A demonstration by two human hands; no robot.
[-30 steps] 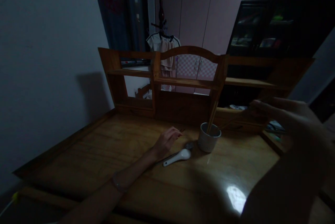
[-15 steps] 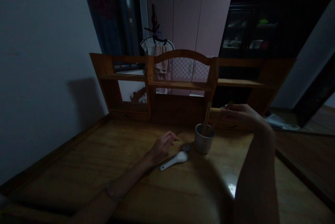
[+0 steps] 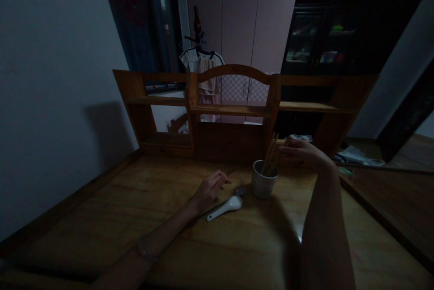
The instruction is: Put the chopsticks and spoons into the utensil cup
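A small pale cup [image 3: 261, 184] stands on the wooden desk [image 3: 142, 208] with several chopsticks [image 3: 270, 154] leaning in it. My right hand [image 3: 304, 153] hovers just right of the cup, fingers pinched on the top of a chopstick standing in the cup. My left hand [image 3: 209, 189] rests on the desk left of the cup, fingers curled over thin dark chopsticks [image 3: 229, 172] that lie there. A white ceramic spoon [image 3: 225, 206] lies beside that hand, and a metal spoon [image 3: 239, 191] lies next to it by the cup.
A wooden shelf hutch [image 3: 233, 109] runs along the back of the desk. The wall [image 3: 50, 77] closes the left side. Behind stand a pink wardrobe [image 3: 251, 27], hanging clothes [image 3: 203, 73] and a dark cabinet [image 3: 335, 32]. The room is dim.
My right hand has come from near the camera down to the cup and lowered a chopstick in among the others. The view shifted slightly. My left hand stays put.
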